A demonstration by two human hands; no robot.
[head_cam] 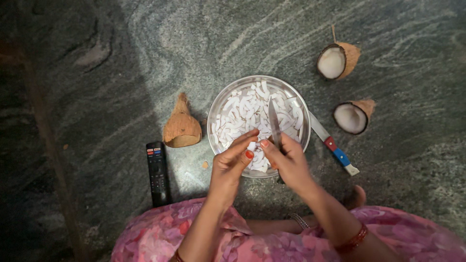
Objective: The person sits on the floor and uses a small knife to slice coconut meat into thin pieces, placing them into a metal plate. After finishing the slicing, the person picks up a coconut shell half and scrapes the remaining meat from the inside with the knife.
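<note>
Free room and obstacles, head view. Both hands meet over the near rim of the steel plate (pixel 216 109); left hand (pixel 232 162) and right hand (pixel 286 162) touch at the fingertips, so no gap between them. Knife (pixel 274 121) in the right hand points away over the coconut pieces (pixel 242 114) — blocks the plate's middle.

Left of plate: empty coconut shell (pixel 181 128) just beside the rim, remote control (pixel 158 172) near it — narrow lane only.

Right: second knife (pixel 332 144) lies against the rim; two coconut halves (pixel 337 60) (pixel 353 116) beyond.

Far side of the plate: bare stone floor (pixel 194 39), open.
</note>
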